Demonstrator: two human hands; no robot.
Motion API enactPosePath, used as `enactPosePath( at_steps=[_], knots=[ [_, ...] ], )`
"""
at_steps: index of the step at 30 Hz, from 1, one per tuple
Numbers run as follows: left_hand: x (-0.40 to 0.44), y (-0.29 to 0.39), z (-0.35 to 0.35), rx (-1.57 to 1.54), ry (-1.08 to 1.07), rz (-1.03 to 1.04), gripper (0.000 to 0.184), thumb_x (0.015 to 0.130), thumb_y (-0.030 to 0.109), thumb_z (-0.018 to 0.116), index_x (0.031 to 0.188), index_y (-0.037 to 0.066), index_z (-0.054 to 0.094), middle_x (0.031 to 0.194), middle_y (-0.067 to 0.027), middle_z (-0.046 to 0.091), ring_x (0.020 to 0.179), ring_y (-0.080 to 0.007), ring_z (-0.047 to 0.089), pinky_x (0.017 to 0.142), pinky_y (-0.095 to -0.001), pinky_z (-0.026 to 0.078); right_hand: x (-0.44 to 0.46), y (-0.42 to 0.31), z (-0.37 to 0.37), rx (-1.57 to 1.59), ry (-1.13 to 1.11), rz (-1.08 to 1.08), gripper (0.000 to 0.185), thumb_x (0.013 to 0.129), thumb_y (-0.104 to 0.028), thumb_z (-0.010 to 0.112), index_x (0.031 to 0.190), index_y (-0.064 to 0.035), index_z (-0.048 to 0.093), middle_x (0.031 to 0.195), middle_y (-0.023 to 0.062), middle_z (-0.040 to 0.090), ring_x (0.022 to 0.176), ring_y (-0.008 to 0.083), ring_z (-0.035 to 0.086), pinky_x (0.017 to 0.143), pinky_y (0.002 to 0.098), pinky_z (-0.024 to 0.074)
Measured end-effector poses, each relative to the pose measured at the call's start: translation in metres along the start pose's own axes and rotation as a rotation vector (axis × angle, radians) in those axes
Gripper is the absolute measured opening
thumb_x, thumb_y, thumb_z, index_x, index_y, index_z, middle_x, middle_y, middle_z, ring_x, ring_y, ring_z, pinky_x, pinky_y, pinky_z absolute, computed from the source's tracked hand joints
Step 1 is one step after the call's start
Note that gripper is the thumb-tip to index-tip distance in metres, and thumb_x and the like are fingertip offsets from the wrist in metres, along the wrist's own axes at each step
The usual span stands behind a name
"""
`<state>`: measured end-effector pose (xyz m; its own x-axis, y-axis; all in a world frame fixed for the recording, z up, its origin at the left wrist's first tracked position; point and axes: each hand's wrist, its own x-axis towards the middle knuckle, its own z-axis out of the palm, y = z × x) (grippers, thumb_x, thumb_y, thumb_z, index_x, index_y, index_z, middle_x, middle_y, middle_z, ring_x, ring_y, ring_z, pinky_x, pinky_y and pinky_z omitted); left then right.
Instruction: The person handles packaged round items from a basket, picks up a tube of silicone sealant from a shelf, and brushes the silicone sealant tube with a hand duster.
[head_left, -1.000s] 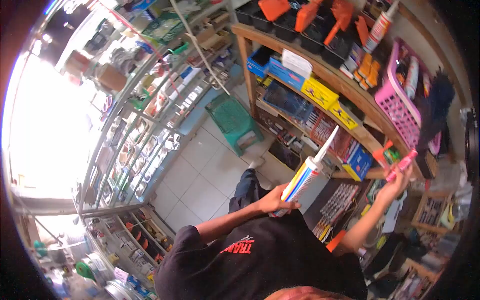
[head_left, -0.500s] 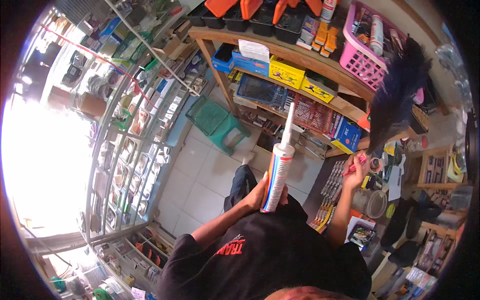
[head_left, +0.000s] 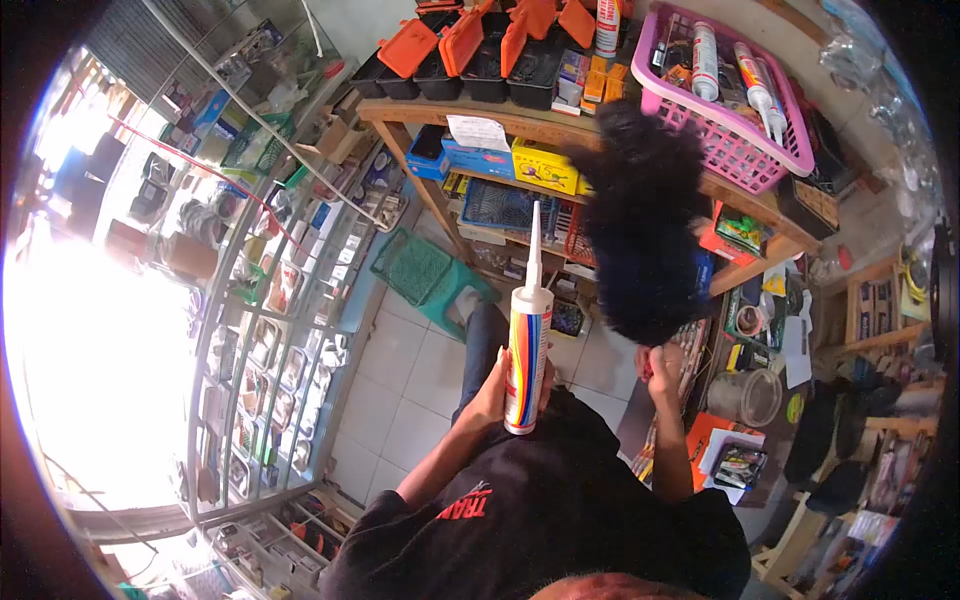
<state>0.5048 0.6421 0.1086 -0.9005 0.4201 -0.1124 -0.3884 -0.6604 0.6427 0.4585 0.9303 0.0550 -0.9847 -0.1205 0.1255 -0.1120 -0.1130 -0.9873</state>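
My left hand (head_left: pixel 492 393) is closed around a sealant cartridge (head_left: pixel 527 365), a white tube with colored stripes. Its long white nozzle (head_left: pixel 535 245) points up and away from me. In my right hand (head_left: pixel 662 368) is a black feather duster (head_left: pixel 645 225), gripped at the bottom; most of its handle is hidden by my fingers. The duster's fluffy head stands in front of the wooden shelf, covering part of the boxes and the near edge of the pink basket (head_left: pixel 740 150). Two or more white nozzled tubes lie in that basket.
Black bins with orange lids (head_left: pixel 480 60) line the wooden shelf top (head_left: pixel 440 112). A green stool (head_left: pixel 430 280) stands on the tiled floor (head_left: pixel 385 370). Glass display shelves (head_left: pixel 265 330) run along the left. A clear round container (head_left: pixel 748 397) sits on the counter at right.
The feather duster has swung left, from beside the basket to in front of the shelf. My right hand moved left and slightly down. The sealant cartridge shifted left and turned, showing more stripes.
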Motion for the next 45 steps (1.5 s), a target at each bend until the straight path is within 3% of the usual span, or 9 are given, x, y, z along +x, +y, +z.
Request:
enactPosePath(
  at_steps=[3, 8, 13, 17, 23, 27, 30, 38, 45],
  knots=[
    [0.013, 0.009, -0.002, 0.062, -0.065, 0.021, 0.067, 0.089, 0.065, 0.042, 0.126, 0.009, 0.036, 0.087, -0.0137, 0.056, 0.064, -0.0224, 0.061, 0.056, -0.0334, 0.052, 0.005, -0.026, 0.020, -0.200, -0.085, 0.007, 0.051, 0.093, -0.042, 0.053, 0.060, -0.0040, 0.049, 0.055, 0.0038, 0.050, 0.047, 0.0105, 0.046, 0.042, 0.0249, 0.0316],
    [0.036, 0.033, 0.006, 0.093, -0.131, 0.065, 0.061, 0.088, 0.045, 0.059, 0.128, 0.010, 0.030, 0.090, -0.0157, 0.057, 0.072, -0.0247, 0.062, 0.062, -0.0353, 0.053, 0.023, -0.049, 0.032, -0.364, -0.176, -0.004, 0.022, 0.083, -0.016, 0.067, 0.067, -0.0016, 0.060, 0.055, 0.0031, 0.049, 0.048, 0.0091, 0.040, 0.045, 0.0279, 0.0301],
    [0.051, 0.042, -0.005, -0.004, -0.118, -0.057, 0.060, 0.082, 0.026, 0.058, 0.132, 0.013, 0.027, 0.088, -0.0154, 0.055, 0.069, -0.0253, 0.061, 0.063, -0.0360, 0.053, 0.044, -0.034, 0.037, -0.207, -0.104, 0.065, 0.016, 0.085, -0.015, 0.066, 0.087, -0.0002, 0.062, 0.058, 0.0017, 0.051, 0.052, 0.0072, 0.042, 0.046, 0.0281, 0.0324],
    [0.059, 0.037, -0.018, 0.016, -0.071, -0.093, 0.058, 0.077, 0.034, 0.064, 0.121, 0.013, 0.033, 0.086, -0.0159, 0.056, 0.066, -0.0270, 0.061, 0.058, -0.0392, 0.054, 0.060, -0.048, 0.043, -0.300, -0.149, 0.056, 0.023, 0.088, -0.018, 0.063, 0.101, -0.0001, 0.059, 0.061, 0.0016, 0.055, 0.054, 0.0089, 0.044, 0.048, 0.0295, 0.0344],
    [0.065, 0.046, -0.025, 0.062, -0.141, -0.084, 0.055, 0.085, 0.035, 0.055, 0.128, 0.012, 0.030, 0.085, -0.0145, 0.055, 0.068, -0.0242, 0.059, 0.063, -0.0350, 0.052, 0.075, -0.053, 0.032, -0.504, -0.241, 0.243, 0.025, 0.091, -0.022, 0.060, 0.084, 0.0022, 0.058, 0.061, 0.0024, 0.051, 0.056, 0.0102, 0.041, 0.048, 0.0323, 0.0344],
    [0.072, 0.048, -0.040, 0.005, -0.199, -0.122, 0.053, 0.092, 0.051, 0.044, 0.124, 0.010, 0.035, 0.084, -0.0135, 0.057, 0.068, -0.0227, 0.060, 0.061, -0.0344, 0.052, 0.088, -0.068, 0.024, -0.499, 0.007, 0.061, 0.033, 0.092, -0.022, 0.059, 0.070, 0.0015, 0.050, 0.056, -0.0002, 0.041, 0.055, 0.0086, 0.036, 0.050, 0.0303, 0.0317],
    [0.070, 0.052, -0.045, 0.070, -0.223, -0.102, 0.056, 0.096, 0.058, 0.032, 0.119, 0.007, 0.040, 0.082, -0.0117, 0.059, 0.067, -0.0205, 0.061, 0.059, -0.0329, 0.051, 0.086, -0.078, 0.012, -0.451, -0.043, 0.202, 0.037, 0.090, -0.020, 0.064, 0.063, -0.0004, 0.047, 0.053, -0.0019, 0.037, 0.053, 0.0054, 0.033, 0.048, 0.0280, 0.0273],
    [0.060, 0.056, -0.059, 0.109, -0.078, -0.155, 0.072, 0.091, 0.067, 0.028, 0.104, 0.001, 0.051, 0.081, -0.0140, 0.058, 0.066, -0.0236, 0.060, 0.060, -0.0353, 0.051, 0.076, -0.080, -0.003, -0.521, -0.013, 0.183, 0.040, 0.087, -0.019, 0.067, 0.058, -0.0018, 0.045, 0.051, -0.0023, 0.037, 0.052, 0.0065, 0.034, 0.047, 0.0297, 0.0286],
    [0.058, 0.055, -0.062, 0.084, -0.078, -0.149, 0.067, 0.092, 0.065, 0.030, 0.110, 0.003, 0.047, 0.080, -0.0141, 0.058, 0.063, -0.0234, 0.060, 0.057, -0.0352, 0.052, 0.061, -0.090, -0.008, -0.623, 0.011, 0.212, 0.043, 0.084, -0.018, 0.069, 0.055, -0.0011, 0.043, 0.052, -0.0026, 0.038, 0.052, 0.0055, 0.034, 0.047, 0.0291, 0.0283]
  ],
)
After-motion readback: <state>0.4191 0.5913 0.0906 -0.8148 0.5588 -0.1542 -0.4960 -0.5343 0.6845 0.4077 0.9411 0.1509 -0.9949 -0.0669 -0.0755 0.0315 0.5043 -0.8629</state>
